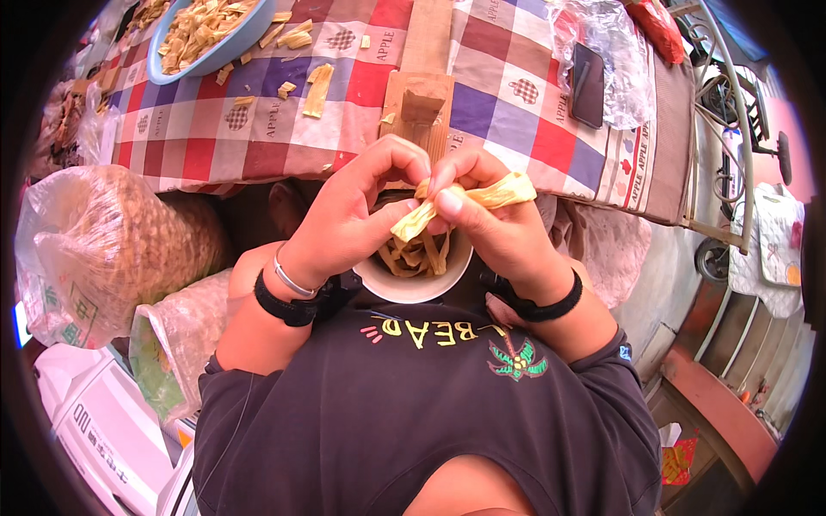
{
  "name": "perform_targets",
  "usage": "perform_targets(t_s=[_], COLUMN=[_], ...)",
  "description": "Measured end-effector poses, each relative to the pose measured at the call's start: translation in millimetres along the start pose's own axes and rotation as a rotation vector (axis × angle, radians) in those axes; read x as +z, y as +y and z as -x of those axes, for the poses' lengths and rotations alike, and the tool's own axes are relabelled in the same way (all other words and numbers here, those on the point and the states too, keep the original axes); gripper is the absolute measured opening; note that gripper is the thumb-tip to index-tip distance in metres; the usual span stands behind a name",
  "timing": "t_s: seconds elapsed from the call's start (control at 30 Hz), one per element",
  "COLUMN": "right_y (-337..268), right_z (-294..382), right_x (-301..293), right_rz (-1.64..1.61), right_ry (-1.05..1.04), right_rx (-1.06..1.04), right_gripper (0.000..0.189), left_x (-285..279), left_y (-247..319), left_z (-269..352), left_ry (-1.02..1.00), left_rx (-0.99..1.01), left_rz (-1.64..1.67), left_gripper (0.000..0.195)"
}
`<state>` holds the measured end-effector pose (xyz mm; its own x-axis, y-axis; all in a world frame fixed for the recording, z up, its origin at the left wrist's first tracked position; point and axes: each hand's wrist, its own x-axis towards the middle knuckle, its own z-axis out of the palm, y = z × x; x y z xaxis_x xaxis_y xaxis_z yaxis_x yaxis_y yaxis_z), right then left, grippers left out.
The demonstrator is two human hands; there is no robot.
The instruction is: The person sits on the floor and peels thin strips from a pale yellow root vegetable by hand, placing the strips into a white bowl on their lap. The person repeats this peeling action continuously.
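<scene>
My left hand (pixel 352 209) and my right hand (pixel 500 216) meet at the table's near edge. Between their thumbs and fingers they pinch a pale yellow dried plant strip (pixel 503 192). One end of it sticks out past my right fingers; another points down toward my lap. Its middle is bunched at the fingertips, and whether it is knotted there is hidden. Directly below, a white bowl (pixel 413 293) sits at my lap, holding darker brown strips (pixel 413 258). My hands partly cover the bowl.
A notched wooden stand (pixel 416 97) rests on the checked tablecloth (pixel 510 135). Left of it lie loose strips (pixel 317 90) and a blue basin (pixel 255 39) of pieces. A smartphone (pixel 587 87) lies beside clear plastic (pixel 629 77) at right. Filled plastic sacks (pixel 129 251) crowd my left.
</scene>
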<state>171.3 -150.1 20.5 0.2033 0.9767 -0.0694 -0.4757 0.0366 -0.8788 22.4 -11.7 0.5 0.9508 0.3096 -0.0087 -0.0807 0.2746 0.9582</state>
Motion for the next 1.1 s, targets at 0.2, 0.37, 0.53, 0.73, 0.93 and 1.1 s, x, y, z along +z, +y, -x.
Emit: perform_targets(t_s=[0.2, 0.37, 0.53, 0.73, 0.93, 1.1], right_y=[2.2, 19.3, 24.4, 23.7, 1.8, -2.8], right_z=[10.7, 8.8, 0.6, 2.3, -7.6, -3.7], right_x=[-3.2, -8.4, -8.1, -4.1, -19.5, -21.1], right_rz=[0.327, 0.979, 0.941, 0.863, 1.255, 1.217], right_ry=[0.079, 0.157, 0.311, 0.129, 0.018, 0.047], right_rx=[-0.195, -0.571, -0.335, -0.355, -0.322, -0.415], right_gripper=[0.018, 0.025, 0.034, 0.037, 0.015, 0.015], left_x=[12.1, 25.4, 41.3, 19.8, -0.3, -18.2], left_y=[0.9, 4.8, -2.3, 2.9, 8.8, 10.1], left_z=[5.7, -1.7, -2.9, -5.0, 8.2, 14.8], left_ry=[0.13, 0.342, 0.375, 0.359, 0.351, 0.32], left_rx=[-0.003, 0.029, 0.443, 0.049, 0.011, -0.005], left_rz=[0.114, -0.12, -0.725, -0.363, -0.439, -0.493], left_gripper=[0.015, 0.011, 0.015, 0.014, 0.025, 0.025])
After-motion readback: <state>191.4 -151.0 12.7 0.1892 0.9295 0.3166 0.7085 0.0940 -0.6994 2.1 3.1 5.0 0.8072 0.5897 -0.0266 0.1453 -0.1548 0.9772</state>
